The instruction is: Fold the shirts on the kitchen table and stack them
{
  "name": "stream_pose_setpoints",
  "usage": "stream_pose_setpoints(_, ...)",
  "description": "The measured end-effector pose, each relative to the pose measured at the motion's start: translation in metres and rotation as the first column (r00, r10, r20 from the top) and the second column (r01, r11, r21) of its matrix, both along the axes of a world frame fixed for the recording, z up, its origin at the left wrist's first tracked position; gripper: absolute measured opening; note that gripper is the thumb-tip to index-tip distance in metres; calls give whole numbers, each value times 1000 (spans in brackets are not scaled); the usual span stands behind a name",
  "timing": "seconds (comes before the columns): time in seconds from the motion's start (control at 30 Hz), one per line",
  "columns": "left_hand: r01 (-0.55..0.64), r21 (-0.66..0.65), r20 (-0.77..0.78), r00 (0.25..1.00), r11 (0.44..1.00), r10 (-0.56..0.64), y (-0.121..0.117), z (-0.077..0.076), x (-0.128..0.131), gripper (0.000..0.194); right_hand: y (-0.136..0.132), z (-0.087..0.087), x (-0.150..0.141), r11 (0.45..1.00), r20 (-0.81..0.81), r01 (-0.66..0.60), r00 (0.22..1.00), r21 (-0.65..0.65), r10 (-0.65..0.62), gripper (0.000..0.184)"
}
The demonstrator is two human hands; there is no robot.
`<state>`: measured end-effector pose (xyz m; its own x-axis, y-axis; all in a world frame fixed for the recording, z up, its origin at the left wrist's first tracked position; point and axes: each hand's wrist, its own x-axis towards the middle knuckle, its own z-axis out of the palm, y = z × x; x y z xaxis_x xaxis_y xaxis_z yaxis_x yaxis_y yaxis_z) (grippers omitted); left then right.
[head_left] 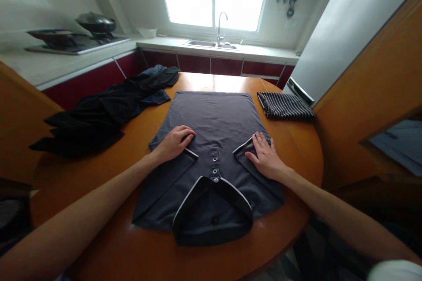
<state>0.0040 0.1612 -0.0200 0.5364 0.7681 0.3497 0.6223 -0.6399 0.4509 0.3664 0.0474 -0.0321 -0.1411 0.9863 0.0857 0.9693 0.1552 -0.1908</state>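
A dark grey polo shirt (214,114) lies front side up on the table, its hem at the far side and its black, white-edged collar (214,235) towards me. Both short sleeves are folded inward over the front. My left hand (174,142) rests on the left sleeve near its white-trimmed cuff, fingers loosely bent and pointing right. My right hand (265,156) lies flat on the other sleeve, fingers spread over the cuff. Between the sleeves runs the buttoned placket (215,164). Fabric beneath both palms is hidden.
Dark clothes (112,103) lie heaped at the left of the round wooden table (290,140). A folded striped garment (285,106) is at the right. Beyond are a sink (211,44), a stove (79,46) with pans, and a fridge (319,30).
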Motion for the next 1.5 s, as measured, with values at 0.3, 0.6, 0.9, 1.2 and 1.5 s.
stream_pose_setpoints(0.3,16,31,-64,998,999,-14,2,-2,-1,36,-6,-3,28,987,-17,148,989,-55,-149,81)
stream_pose_setpoints(0.6,3,-35,41,999,999,-2,1,5,0,35,52,23,28,971,-179,140,978,195,-105,75)
stream_pose_setpoints(0.9,-286,-36,182,940,957,288,-1,41,-42,37,74,-7,-20,979,-104,-79,990,186,99,66)
stream_pose_setpoints(1.2,-126,-1,112,986,992,125,-8,20,-23,35,64,-12,-18,949,-71,-146,983,281,172,63)
stream_pose_setpoints(1.5,-5,-83,-353,935,997,-25,-14,-5,-18,55,74,16,7,915,-342,92,938,392,52,62)
